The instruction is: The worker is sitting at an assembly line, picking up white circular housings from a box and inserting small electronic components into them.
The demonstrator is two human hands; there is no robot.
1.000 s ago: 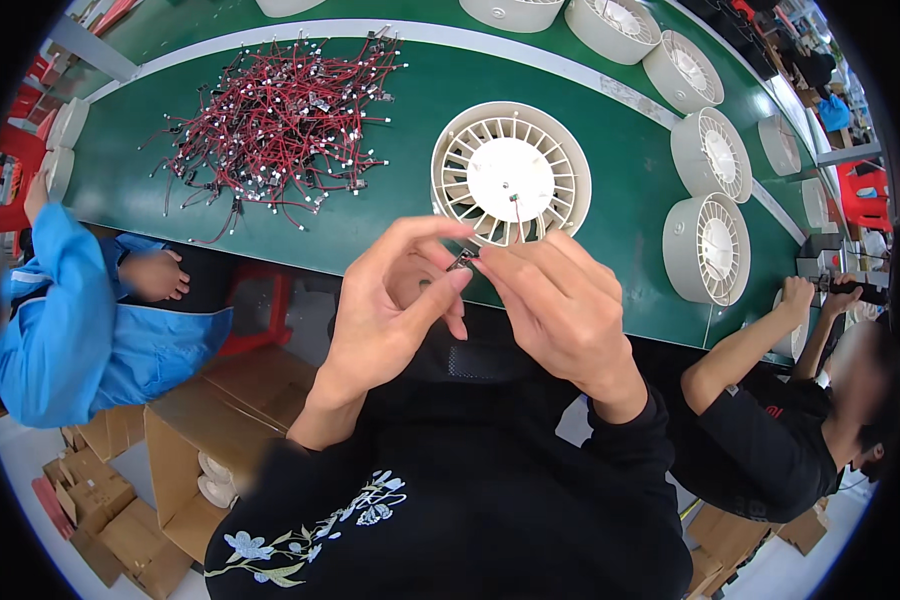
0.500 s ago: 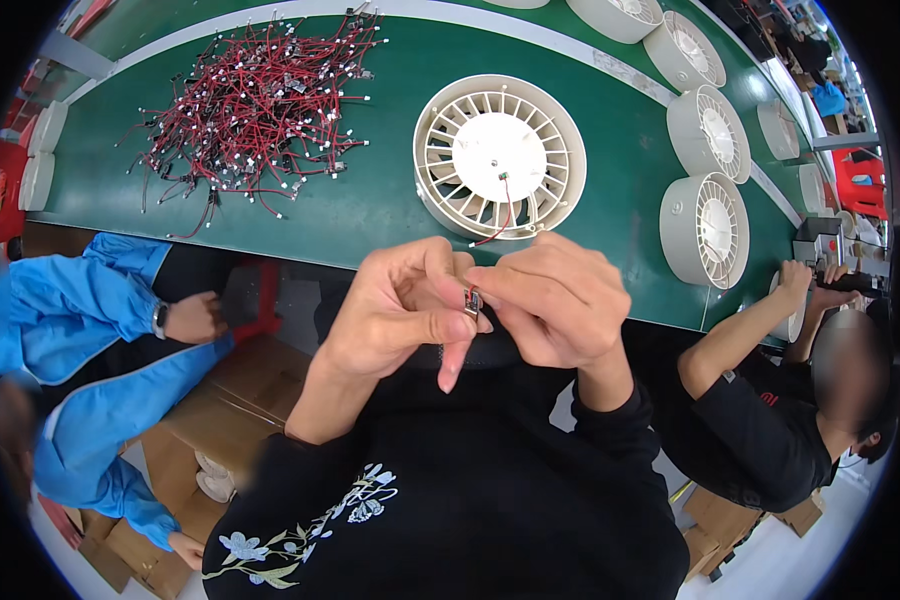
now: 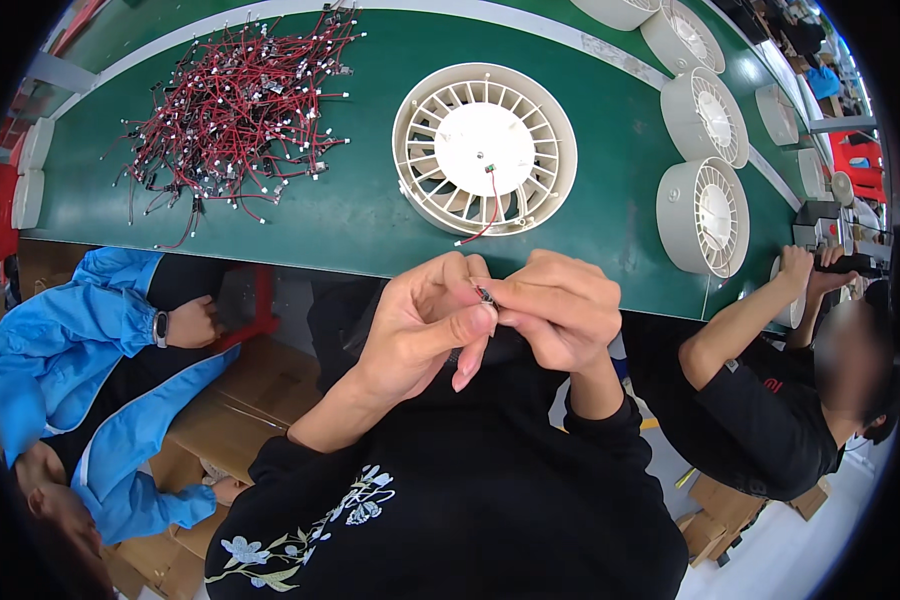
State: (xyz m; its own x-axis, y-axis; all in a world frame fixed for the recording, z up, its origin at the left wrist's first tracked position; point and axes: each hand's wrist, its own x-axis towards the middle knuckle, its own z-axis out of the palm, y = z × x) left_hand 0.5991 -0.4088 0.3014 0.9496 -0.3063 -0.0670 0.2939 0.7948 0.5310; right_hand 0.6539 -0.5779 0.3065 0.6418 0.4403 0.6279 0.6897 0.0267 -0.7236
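Observation:
In front of my chest, near the table's front edge, my left hand (image 3: pixel 415 328) pinches a small dark-and-silver wired connector (image 3: pixel 486 297) between thumb and forefinger. My right hand (image 3: pixel 562 308) meets it from the other side, fingertips closed at the same piece; the fingers hide most of it. Just beyond my hands lies a round white fan housing (image 3: pixel 484 135) with a ring of slats and a flat central disc. A red-and-black lead (image 3: pixel 495 205) runs from a small green board on that disc over the housing's near rim.
A heap of red-and-black wire leads (image 3: pixel 235 115) spreads over the left of the green table (image 3: pixel 300 235). More white fan housings (image 3: pixel 712 215) stand at the right. Co-workers sit close on both sides, one in a blue jacket (image 3: pixel 80 300), one in a black shirt (image 3: pixel 770 420).
Both hands have shifted slightly, and the connector between them has turned and is more covered by fingers. My view has moved a little. The blue-jacketed person's lower hand has moved.

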